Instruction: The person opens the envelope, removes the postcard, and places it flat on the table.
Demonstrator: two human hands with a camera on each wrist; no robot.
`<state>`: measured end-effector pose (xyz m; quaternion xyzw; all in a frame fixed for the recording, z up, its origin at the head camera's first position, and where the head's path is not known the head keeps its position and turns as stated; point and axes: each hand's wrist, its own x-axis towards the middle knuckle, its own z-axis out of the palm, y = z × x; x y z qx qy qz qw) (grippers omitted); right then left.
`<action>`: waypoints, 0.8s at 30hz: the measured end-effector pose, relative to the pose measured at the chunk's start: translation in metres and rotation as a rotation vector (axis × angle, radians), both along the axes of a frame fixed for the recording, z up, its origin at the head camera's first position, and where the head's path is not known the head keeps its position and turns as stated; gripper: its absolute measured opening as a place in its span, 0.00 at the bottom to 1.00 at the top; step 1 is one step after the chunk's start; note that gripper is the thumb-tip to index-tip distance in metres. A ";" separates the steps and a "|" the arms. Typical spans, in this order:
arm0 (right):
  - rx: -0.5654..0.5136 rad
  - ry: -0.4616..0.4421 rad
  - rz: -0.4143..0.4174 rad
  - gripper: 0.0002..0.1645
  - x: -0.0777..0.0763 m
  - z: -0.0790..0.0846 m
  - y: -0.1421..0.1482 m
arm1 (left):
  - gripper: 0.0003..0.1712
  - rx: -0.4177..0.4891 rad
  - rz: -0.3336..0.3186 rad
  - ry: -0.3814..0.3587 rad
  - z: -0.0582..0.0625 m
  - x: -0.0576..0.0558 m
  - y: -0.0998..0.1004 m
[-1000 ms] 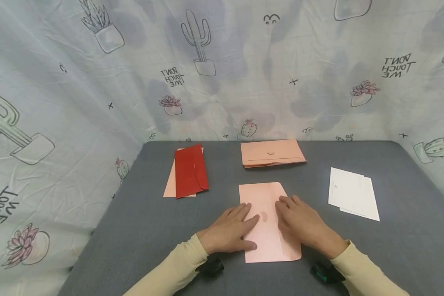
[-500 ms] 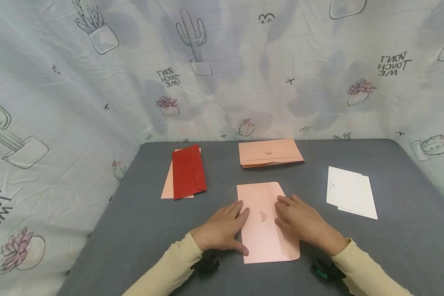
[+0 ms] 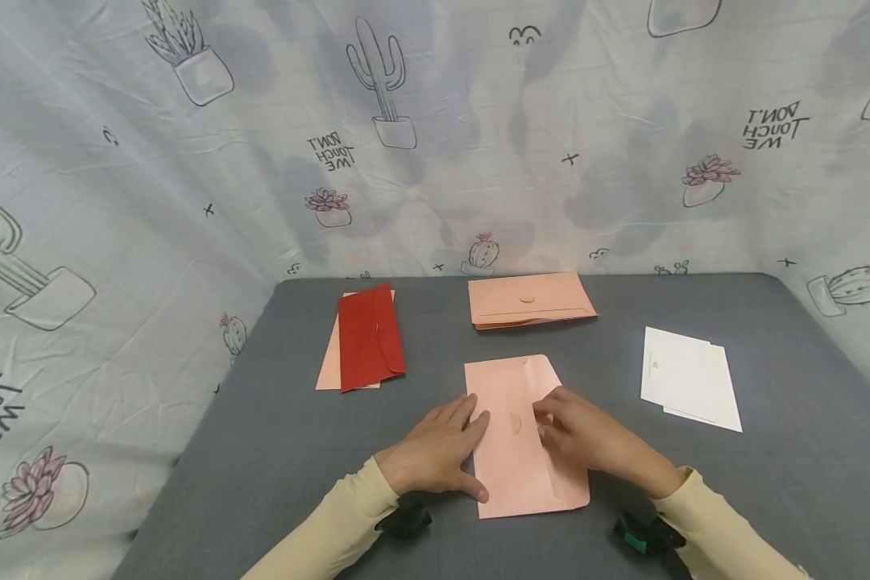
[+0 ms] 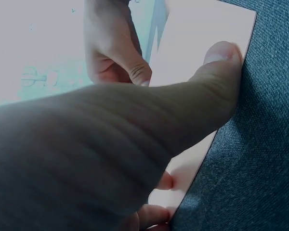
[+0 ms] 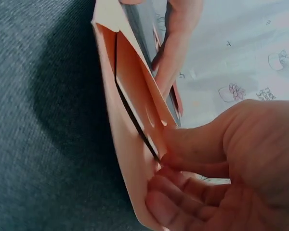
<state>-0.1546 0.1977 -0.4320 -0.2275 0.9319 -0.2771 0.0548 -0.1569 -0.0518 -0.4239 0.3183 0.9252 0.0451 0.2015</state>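
Note:
A pale pink envelope [image 3: 503, 471] lies lengthwise on the grey table, its flap side to the right. My left hand [image 3: 435, 447] rests along its left edge with spread fingers, and the left thumb [image 4: 221, 62] lies on the paper near a corner. At the mouth, my right hand [image 3: 594, 435] pinches the envelope with thumb and curled fingers [image 5: 166, 204]. The right wrist view shows the mouth gaping, with a white card [image 5: 127, 103] inside as a thin edge with a dark line beside it. Its end is hidden at the fingertips.
Two white cards [image 3: 685, 370] overlap at the right. A red envelope [image 3: 370, 338] lies over a pale pink one [image 3: 329, 362] at the left. Peach envelopes [image 3: 529, 298] are stacked at the back of the table [image 3: 261, 451], before a cactus-print curtain [image 3: 435, 145].
My left fingers have drawn back from the envelope's middle to its left edge. My right hand has shifted slightly, its fingertips now farther left over the mouth.

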 end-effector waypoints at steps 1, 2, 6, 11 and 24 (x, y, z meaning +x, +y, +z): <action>-0.022 -0.033 -0.001 0.11 -0.001 0.001 0.000 | 0.64 0.001 0.001 -0.001 0.000 0.000 0.000; -0.041 -0.067 -0.004 0.12 -0.001 0.001 0.000 | 0.64 0.002 0.001 -0.001 0.001 0.000 0.000; -0.118 -0.176 -0.040 0.18 -0.001 0.003 -0.001 | 0.64 0.015 -0.009 0.011 0.000 0.001 -0.002; -0.201 -0.276 -0.071 0.20 -0.002 0.003 -0.001 | 0.64 0.028 -0.016 0.019 0.000 0.000 -0.003; -0.433 -0.405 -0.084 0.28 -0.004 -0.009 -0.002 | 0.65 0.017 -0.003 -0.002 -0.001 -0.001 -0.001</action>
